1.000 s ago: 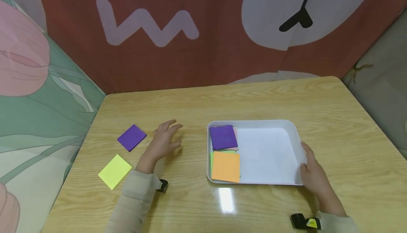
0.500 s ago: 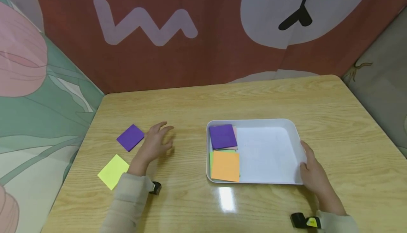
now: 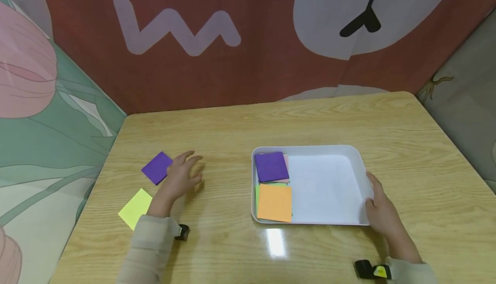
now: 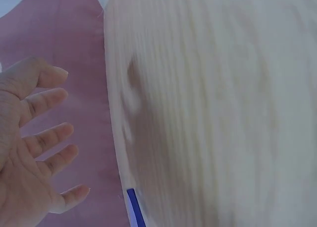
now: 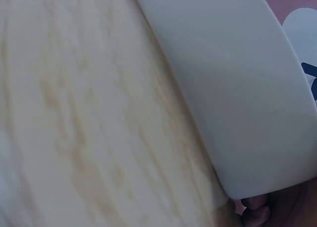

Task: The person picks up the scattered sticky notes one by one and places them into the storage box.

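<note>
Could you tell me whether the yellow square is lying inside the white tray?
No, the yellow square lies on the table left of the left hand, well outside the white tray.

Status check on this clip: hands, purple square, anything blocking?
Left hand open beside loose purple square. Right hand grips tray edge. Nothing blocking.

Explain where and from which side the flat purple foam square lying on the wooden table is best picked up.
The flat purple foam square lies flush on the wooden table, so there is no face to grip. Probably best: pinch its right corner, which sits just under the left hand, coming from the right and lifting or sliding that edge up first.
</note>
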`<action>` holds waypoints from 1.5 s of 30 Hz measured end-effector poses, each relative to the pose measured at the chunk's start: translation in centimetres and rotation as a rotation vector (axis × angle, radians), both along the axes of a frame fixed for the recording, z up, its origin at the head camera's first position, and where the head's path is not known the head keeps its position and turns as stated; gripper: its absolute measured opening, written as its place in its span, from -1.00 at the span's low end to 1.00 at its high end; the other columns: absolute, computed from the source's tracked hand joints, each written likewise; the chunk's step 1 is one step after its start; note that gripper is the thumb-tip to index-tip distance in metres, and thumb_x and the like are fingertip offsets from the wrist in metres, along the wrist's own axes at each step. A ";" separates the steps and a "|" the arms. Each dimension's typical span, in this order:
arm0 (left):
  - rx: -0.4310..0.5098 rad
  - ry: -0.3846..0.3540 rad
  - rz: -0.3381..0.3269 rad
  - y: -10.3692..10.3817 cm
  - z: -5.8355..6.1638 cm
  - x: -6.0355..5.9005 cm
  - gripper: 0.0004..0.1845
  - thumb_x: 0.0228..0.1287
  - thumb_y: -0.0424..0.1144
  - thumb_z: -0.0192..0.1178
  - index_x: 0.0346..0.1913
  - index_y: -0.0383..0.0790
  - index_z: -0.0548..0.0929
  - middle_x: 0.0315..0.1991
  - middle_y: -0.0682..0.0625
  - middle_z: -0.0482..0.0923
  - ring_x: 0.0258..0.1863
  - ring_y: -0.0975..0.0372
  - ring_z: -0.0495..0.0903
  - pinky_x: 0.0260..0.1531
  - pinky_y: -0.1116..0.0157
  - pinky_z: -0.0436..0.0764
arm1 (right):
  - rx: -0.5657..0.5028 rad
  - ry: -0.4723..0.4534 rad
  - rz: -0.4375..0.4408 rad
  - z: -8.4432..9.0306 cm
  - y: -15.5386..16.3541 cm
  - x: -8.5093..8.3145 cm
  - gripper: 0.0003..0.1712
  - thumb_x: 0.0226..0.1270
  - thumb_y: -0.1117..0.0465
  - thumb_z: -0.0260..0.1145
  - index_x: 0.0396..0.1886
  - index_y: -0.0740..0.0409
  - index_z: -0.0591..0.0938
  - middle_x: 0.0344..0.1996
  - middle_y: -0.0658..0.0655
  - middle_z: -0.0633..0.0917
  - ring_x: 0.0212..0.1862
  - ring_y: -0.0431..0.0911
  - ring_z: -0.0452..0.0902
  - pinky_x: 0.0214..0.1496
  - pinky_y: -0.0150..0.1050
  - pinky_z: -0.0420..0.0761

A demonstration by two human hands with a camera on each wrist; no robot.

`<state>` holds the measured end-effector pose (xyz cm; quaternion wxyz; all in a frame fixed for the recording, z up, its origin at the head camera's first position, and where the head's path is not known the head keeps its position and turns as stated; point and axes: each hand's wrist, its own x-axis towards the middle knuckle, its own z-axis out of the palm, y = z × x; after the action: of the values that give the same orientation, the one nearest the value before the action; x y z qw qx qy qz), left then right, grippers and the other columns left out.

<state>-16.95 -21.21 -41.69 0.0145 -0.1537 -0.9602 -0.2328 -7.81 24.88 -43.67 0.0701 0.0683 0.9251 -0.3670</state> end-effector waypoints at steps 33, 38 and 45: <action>-0.040 -0.071 0.121 -3.3 -0.4 0.0 -0.52 0.00 -0.28 0.13 0.05 -0.31 0.38 0.14 -0.35 0.13 0.09 -0.25 0.06 -0.19 -0.28 0.06 | 0.000 0.008 -0.011 -0.2 -0.1 0.2 -0.32 0.21 0.45 -0.29 0.30 0.24 -0.27 0.07 0.65 0.09 0.07 0.47 0.03 -0.05 0.28 0.10; -0.059 -0.114 0.135 -3.8 -0.1 -0.1 -0.49 0.01 -0.27 0.13 0.08 -0.34 0.34 0.14 -0.39 0.09 0.09 -0.29 0.01 -0.18 -0.34 0.01 | -0.002 -0.005 -0.011 -0.1 -0.1 0.0 -0.33 0.23 0.44 -0.29 0.30 0.23 -0.29 0.09 0.64 0.07 0.08 0.46 0.00 -0.03 0.28 0.08; -0.093 -0.186 0.124 -4.6 0.0 -0.1 -0.46 0.03 -0.25 0.13 0.10 -0.38 0.32 0.15 -0.42 0.05 0.10 -0.33 -0.03 -0.20 -0.39 -0.08 | -0.002 0.001 -0.008 -0.1 -0.1 0.0 -0.32 0.21 0.45 -0.29 0.30 0.23 -0.28 0.08 0.64 0.07 0.08 0.46 0.01 -0.03 0.28 0.09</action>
<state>-17.07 -25.85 -41.71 -0.0676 -0.0723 -0.9748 -0.1997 -7.84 24.82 -43.73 0.0685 0.0718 0.9244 -0.3683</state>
